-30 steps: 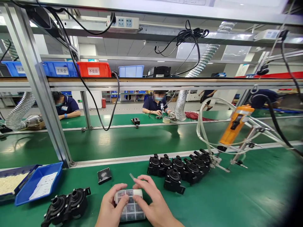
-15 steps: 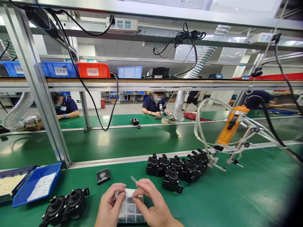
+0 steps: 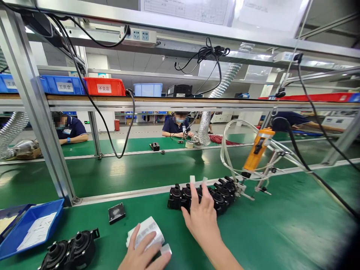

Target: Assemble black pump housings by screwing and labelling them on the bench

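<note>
Left hand point(image 3: 143, 249) rests on a white label sheet point(image 3: 146, 234), grip loosely curled around it on the green tabletop point(image 3: 267, 232). Right hand point(image 3: 201, 217) is spread open, gripping nothing, fingertips touching the row of black pump housings point(image 3: 222, 193) just ahead.

1. Blue bin point(image 3: 63, 85): white label reads 工具盒.
2. Red bin point(image 3: 104, 86): white label reads 不良品.
3. Left blue bin point(image 3: 8, 83): label partly cut off; 工具 legible.
4. Overhead sheet point(image 3: 187, 9): print too small to read.
</note>
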The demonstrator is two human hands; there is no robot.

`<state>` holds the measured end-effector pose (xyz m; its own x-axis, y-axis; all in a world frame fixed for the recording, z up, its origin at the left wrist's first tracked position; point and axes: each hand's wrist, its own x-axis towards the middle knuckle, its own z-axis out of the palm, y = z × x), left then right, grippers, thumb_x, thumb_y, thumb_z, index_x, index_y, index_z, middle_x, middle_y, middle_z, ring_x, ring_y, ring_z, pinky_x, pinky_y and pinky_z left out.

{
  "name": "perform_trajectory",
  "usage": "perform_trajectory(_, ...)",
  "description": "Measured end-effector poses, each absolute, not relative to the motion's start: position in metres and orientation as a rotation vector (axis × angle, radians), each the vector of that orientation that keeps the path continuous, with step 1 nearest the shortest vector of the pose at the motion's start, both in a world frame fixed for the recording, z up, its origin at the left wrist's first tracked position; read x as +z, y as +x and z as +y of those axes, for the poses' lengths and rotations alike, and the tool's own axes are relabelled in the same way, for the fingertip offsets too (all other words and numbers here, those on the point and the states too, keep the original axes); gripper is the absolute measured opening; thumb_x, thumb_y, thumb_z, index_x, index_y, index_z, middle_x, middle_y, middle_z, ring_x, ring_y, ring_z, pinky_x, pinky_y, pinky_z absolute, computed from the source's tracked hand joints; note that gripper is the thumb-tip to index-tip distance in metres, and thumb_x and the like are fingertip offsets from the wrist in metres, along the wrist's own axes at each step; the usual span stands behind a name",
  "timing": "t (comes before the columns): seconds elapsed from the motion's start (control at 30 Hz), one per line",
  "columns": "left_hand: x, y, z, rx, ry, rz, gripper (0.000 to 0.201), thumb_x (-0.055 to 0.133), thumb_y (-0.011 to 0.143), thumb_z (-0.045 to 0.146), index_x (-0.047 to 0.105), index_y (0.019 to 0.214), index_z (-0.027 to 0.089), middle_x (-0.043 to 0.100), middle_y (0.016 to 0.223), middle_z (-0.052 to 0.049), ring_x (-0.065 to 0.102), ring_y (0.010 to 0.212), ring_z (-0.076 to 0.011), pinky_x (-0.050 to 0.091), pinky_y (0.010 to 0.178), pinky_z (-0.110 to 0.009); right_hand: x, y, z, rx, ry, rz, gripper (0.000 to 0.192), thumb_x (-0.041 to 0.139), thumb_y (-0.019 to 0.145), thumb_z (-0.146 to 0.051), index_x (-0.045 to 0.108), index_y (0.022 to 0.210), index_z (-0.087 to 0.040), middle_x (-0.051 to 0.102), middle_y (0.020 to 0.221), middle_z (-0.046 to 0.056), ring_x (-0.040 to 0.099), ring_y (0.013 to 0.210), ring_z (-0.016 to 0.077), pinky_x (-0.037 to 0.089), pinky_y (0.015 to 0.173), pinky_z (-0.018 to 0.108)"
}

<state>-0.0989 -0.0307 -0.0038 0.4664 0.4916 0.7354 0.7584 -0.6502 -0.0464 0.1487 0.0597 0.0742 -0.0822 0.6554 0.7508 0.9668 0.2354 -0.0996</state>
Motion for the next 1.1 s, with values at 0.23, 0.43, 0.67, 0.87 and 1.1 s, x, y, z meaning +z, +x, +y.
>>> perform_trajectory(0.23, 0.005, -0.122, -0.022, -1.194, -2.399, -1.480, 0.074, 0.042, 0.097, -0.002, 0.044, 0.160, 0.038, 0.054, 0.163, -0.003, 0.040, 0.157, -0.0292, 0.016, 0.133, -0.061, 0.071, 0.141, 0.034, -0.340, -1.486, -2.008, 0.108, 0.052, 0.086, -0.001, -0.007, 0.171, -0.032, 0.006, 0.176, 0.018, 0.046, 0.143, 0.0488, 0.062, 0.089, 0.057)
perform_trajectory(0.43, 0.014, -0.118, -0.019, -2.022, -2.823, -1.675, 0.078, 0.080, 0.087, 0.051, 0.048, 0.157, 0.039, 0.061, 0.155, -0.007, 0.047, 0.151, -0.0392, 0.039, 0.125, -0.058, 0.085, 0.134, 0.006, 0.228, -0.839, -2.513, 0.122, 0.064, 0.071, 0.000, 0.002, 0.171, -0.034, 0.007, 0.177, 0.014, 0.033, 0.156, 0.0383, 0.047, 0.118, 0.049)
perform_trajectory(0.67, 0.007, -0.119, -0.015, -2.086, -2.886, -1.807, 0.083, 0.083, 0.080, 0.060, 0.054, 0.154, 0.035, 0.077, 0.120, -0.010, 0.073, 0.112, -0.0364, 0.053, 0.109, -0.051, 0.088, 0.148, 0.032, 0.334, -0.991, -2.368, 0.102, 0.067, 0.084, -0.006, 0.019, 0.168, -0.039, 0.016, 0.175, 0.010, 0.031, 0.156, 0.0385, 0.038, 0.122, 0.058)
perform_trajectory(0.87, 0.000, -0.121, -0.021, -2.483, -2.645, -1.921, 0.108, 0.089, 0.076, 0.054, 0.032, 0.164, 0.032, 0.062, 0.126, -0.009, 0.065, 0.100, -0.0231, 0.053, 0.090, -0.032, 0.070, 0.119, 0.024, 0.960, -0.964, -1.791, 0.053, 0.060, 0.101, -0.034, 0.044, 0.151, -0.028, 0.066, 0.112, 0.008, 0.061, 0.082, 0.0195, 0.048, 0.065, 0.030)
perform_trajectory(1.1, 0.004, -0.130, -0.007, -2.908, -2.633, -1.912, 0.102, 0.089, 0.080, 0.050, 0.030, 0.162, 0.033, 0.066, 0.134, -0.014, 0.067, 0.116, -0.0300, 0.051, 0.100, -0.039, 0.049, 0.091, 0.005, 1.523, -0.832, -1.488, 0.071, 0.080, 0.090, -0.049, 0.044, 0.144, -0.020, 0.063, 0.087, -0.001, 0.049, 0.067, 0.0122, 0.038, 0.067, 0.028)
